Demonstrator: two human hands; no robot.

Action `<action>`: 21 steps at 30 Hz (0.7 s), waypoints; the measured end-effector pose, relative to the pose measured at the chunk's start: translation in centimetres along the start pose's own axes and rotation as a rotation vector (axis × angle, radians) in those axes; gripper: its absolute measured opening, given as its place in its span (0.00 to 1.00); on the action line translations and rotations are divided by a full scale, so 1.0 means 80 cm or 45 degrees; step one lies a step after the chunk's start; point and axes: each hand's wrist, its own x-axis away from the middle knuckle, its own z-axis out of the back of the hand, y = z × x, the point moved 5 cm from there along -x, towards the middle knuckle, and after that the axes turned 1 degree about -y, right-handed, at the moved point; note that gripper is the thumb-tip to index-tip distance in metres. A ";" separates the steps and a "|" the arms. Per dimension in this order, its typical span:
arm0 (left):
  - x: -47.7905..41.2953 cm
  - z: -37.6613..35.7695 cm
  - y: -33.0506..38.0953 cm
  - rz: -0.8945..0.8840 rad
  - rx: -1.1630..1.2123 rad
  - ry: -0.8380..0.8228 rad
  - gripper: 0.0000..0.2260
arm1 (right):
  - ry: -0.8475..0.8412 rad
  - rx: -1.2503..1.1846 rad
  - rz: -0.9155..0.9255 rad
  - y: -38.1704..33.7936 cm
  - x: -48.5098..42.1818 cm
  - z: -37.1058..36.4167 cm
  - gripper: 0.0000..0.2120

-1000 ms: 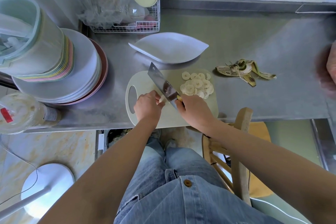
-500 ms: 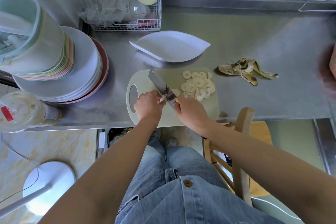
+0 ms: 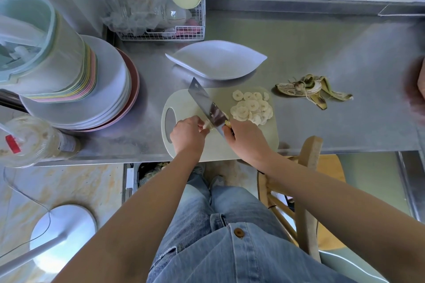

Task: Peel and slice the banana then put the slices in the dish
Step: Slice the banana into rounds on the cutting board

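Fingers (image 3: 198, 122) of my left hand (image 3: 187, 135) pinch last banana stub (image 3: 206, 126); right hand (image 3: 246, 140) grips cleaver (image 3: 207, 105). Done: peel (image 3: 310, 91) off, slices (image 3: 251, 109) piled at board's (image 3: 180, 102) 2 o'clock. Dish (image 3: 216, 60) at 12 empty.

One cleaver (image 3: 205, 103), one cutting board (image 3: 180, 104), one dish (image 3: 216, 60), one banana peel (image 3: 309, 89), heaped slices (image 3: 251, 108)

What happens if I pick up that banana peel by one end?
The banana peel lies split into thin strips sprawled flat on the counter, so it would probably flop and dangle. It is empty, so likely light. Its loose strings suggest a strip might tear off.
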 end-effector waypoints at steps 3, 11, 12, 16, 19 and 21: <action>0.001 0.002 0.002 -0.005 -0.026 0.011 0.06 | 0.006 0.028 0.035 -0.003 0.003 0.004 0.12; 0.000 0.001 0.001 0.020 -0.013 0.007 0.07 | -0.056 0.051 0.045 0.001 0.006 -0.004 0.10; 0.000 0.001 0.001 0.020 -0.015 0.006 0.07 | -0.044 0.053 0.044 0.001 0.007 -0.004 0.10; 0.000 0.002 0.002 0.011 -0.033 0.014 0.06 | 0.013 0.051 0.025 0.003 0.006 0.002 0.12; 0.000 0.002 0.003 0.010 -0.038 0.022 0.06 | 0.001 0.077 0.047 0.001 0.004 0.004 0.12; 0.000 0.002 0.002 0.009 -0.043 0.021 0.07 | -0.019 0.089 0.054 0.001 0.004 0.003 0.12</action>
